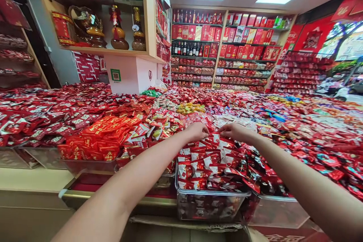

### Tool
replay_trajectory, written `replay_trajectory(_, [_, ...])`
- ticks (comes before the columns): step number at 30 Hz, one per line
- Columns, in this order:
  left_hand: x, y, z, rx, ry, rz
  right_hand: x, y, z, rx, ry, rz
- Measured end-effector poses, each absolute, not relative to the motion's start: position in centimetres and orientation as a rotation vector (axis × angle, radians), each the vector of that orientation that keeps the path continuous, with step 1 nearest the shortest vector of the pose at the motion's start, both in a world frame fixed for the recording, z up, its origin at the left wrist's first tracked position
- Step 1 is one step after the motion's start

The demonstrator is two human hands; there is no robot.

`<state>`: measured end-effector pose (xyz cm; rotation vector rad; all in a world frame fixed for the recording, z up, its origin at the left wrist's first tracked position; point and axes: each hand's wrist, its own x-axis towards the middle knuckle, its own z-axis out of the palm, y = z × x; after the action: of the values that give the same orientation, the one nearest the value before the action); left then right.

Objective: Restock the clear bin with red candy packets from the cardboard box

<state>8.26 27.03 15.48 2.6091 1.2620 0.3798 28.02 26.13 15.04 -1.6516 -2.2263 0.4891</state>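
Note:
Both hands reach over a clear plastic bin (212, 196) packed with rows of small red-and-white candy packets (200, 174). At the back of these rows, my left hand (197, 131) has its fingers curled at the left side of one candy packet (215, 138). Opposite it, my right hand (234, 132) bends its fingers down at the right side of the same packet. The hands are a small gap apart, and the fingertips are partly hidden among the wrappers. Front rows stand fairly upright; packets at the right edge lie tilted over the rim.
Orange-red packets (99, 136) fill a bin to the left. Dark glossy packets heap in another clear bin (279, 211) to the right. A white pillar (121, 66) with a glass-shelved cabinet rises at the back left. Shelves of bottles and red boxes (195, 32) line the far wall.

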Motion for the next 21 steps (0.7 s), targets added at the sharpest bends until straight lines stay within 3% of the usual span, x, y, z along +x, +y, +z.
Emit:
replay_trajectory(12, [9.5, 25.8, 16.9, 2.625, 1.243, 0.486, 26.9, 23.7, 16.7, -1.676, -2.051, 0.331])
replay_trajectory(17, [5.7, 18.5, 18.4, 2.615, 1.146, 0.814, 26.3, 15.7, 18.0, -1.447, -1.832, 0.147])
replay_trajectory(19, [2.6, 13.4, 16.8, 2.547, 0.920, 1.003, 25.0, 10.5, 16.5, -1.343, -2.009, 0.355])
replay_trajectory(21, [-0.5, 8.5, 13.1, 2.447, 0.909, 0.865, 23.0, 5.9, 13.0, -1.312, -2.242, 0.701])
